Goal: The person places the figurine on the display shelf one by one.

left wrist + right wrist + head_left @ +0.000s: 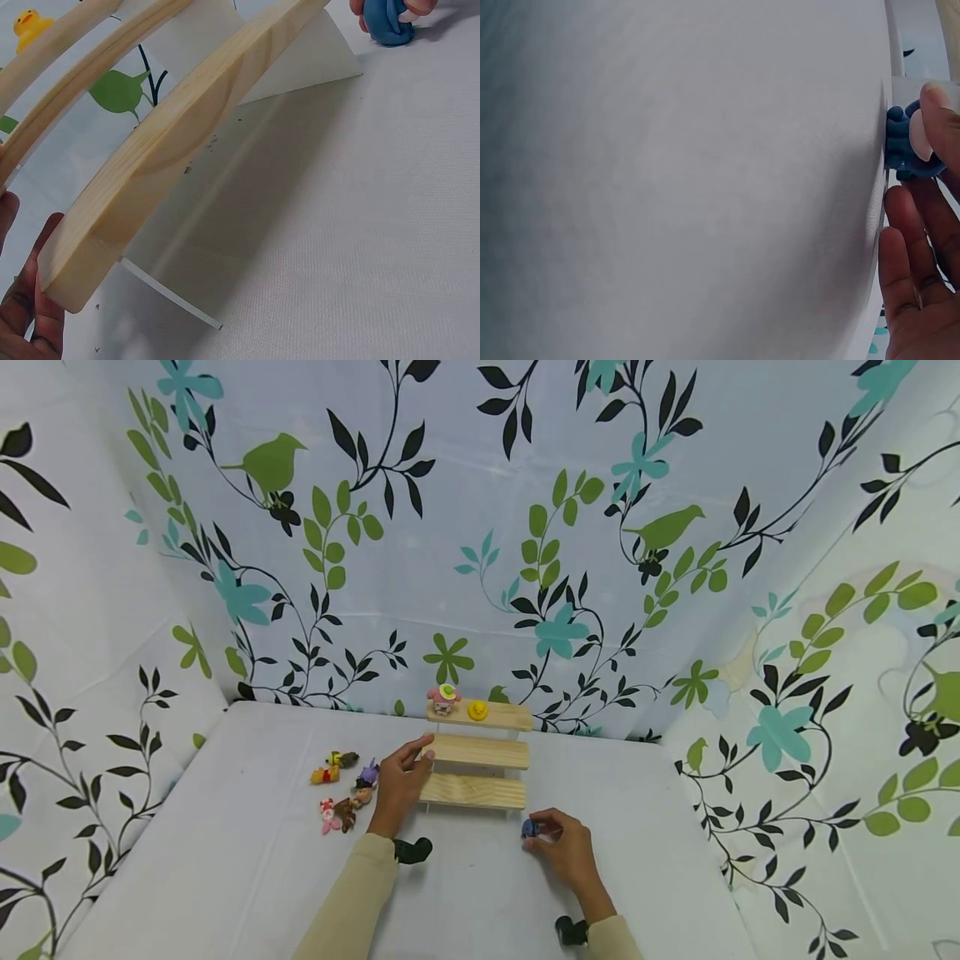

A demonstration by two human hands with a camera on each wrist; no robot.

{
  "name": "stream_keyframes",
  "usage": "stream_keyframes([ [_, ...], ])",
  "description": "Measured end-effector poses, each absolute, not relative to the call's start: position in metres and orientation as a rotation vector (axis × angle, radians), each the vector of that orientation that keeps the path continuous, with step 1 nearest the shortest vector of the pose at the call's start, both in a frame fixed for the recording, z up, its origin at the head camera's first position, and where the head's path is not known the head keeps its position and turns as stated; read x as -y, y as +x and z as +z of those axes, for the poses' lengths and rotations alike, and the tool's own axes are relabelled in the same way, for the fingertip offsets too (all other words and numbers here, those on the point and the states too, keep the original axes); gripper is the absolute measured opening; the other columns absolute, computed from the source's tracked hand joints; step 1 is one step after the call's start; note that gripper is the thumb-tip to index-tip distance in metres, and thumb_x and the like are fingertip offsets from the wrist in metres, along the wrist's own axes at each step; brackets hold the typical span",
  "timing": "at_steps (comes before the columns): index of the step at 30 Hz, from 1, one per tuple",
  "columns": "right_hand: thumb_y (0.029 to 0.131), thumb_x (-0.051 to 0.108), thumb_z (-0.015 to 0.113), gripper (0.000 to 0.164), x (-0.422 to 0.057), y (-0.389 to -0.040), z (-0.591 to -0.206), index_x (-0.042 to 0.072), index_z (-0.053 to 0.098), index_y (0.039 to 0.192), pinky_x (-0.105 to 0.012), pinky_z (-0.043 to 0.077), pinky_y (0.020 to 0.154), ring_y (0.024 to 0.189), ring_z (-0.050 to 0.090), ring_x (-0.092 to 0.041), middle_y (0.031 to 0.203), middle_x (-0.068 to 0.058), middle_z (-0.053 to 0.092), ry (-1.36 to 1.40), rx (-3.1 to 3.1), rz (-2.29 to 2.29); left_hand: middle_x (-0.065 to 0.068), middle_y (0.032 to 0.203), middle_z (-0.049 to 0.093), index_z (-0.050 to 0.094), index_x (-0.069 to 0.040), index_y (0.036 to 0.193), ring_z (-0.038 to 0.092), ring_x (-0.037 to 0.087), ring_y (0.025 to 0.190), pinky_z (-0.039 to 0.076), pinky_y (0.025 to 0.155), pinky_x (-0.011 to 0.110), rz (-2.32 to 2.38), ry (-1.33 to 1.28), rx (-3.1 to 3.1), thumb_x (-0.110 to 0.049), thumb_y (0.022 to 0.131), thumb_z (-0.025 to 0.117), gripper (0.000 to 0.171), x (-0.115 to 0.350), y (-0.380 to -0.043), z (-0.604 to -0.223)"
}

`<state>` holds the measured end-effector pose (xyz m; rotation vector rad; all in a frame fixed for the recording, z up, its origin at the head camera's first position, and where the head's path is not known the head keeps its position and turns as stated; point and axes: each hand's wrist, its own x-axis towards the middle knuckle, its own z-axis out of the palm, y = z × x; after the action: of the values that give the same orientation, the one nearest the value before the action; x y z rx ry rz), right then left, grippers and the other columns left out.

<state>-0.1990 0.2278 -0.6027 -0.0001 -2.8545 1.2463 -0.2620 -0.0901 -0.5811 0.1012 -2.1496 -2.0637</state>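
Note:
A three-tiered wooden display stand (472, 791) stands on the white table. My left hand (402, 781) is at its left end, thumb and forefinger curled about the end of the middle plank; in the left wrist view its fingers (46, 315) show behind the bottom plank's end. To the right of the stand, my right hand (564, 847) pinches a small blue toy figurine (530, 828) with a pale patch. The figurine (901, 141) is upright at the table surface, thumb on one side and fingers on the other. On the top plank sit a pink figurine (444, 700) and a yellow duck (477, 711).
Left of the stand lies a loose group of several small figurines, among them an orange-yellow one (325, 775), a purple one (368, 773) and a pink one (329, 817). A leaf-and-bird patterned cloth (465, 602) hangs behind the table and along both sides.

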Motion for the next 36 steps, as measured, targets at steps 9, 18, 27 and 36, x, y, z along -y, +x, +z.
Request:
stream_keyframes([
  [9, 0.079, 0.018, 0.094, 0.039, -0.229, -0.2, -0.603, 0.022, 0.079, 0.114, -0.029, 0.058, 0.087, 0.095, 0.069, -0.01, 0.105, 0.007, 0.078, -0.011, 2.816, 1.253, -0.007, 0.154, 0.062, 0.07, -0.031, 0.14, 0.061, 0.021, 0.135, 0.049, 0.087, 0.016, -2.077, 0.127, 2.168, -0.034, 0.104, 0.071, 0.036, 0.089, -0.262, -0.581],
  [18, 0.084, 0.021, 0.092, 0.036, -0.232, -0.205, -0.596, 0.021, 0.079, 0.117, -0.028, 0.057, 0.087, 0.099, 0.07, -0.012, 0.11, 0.005, 0.079, -0.04, 2.736, 1.305, -0.006, 0.154, 0.062, 0.069, -0.028, 0.142, 0.063, 0.022, 0.132, 0.049, 0.087, 0.014, -2.066, 0.102, 2.17, -0.035, 0.104, 0.07, 0.038, 0.09, -0.264, -0.583],
  [27, 0.085, 0.021, 0.091, 0.039, -0.23, -0.211, -0.578, 0.015, 0.077, 0.121, -0.042, 0.058, 0.094, 0.1, 0.072, -0.017, 0.111, 0.003, 0.08, -0.002, 2.671, 1.296, -0.004, 0.154, 0.062, 0.069, -0.026, 0.143, 0.065, 0.023, 0.124, 0.049, 0.087, 0.015, -2.076, 0.136, 2.169, -0.032, 0.105, 0.07, 0.038, 0.091, -0.261, -0.58],
  [36, 0.085, 0.022, 0.091, 0.036, -0.23, -0.22, -0.565, 0.017, 0.078, 0.118, -0.038, 0.059, 0.092, 0.099, 0.074, -0.018, 0.109, 0.002, 0.08, 0.017, 2.603, 1.309, -0.007, 0.153, 0.062, 0.069, -0.029, 0.141, 0.064, 0.02, 0.121, 0.05, 0.087, 0.017, -2.086, 0.116, 2.156, -0.033, 0.104, 0.07, 0.037, 0.092, -0.26, -0.584],
])
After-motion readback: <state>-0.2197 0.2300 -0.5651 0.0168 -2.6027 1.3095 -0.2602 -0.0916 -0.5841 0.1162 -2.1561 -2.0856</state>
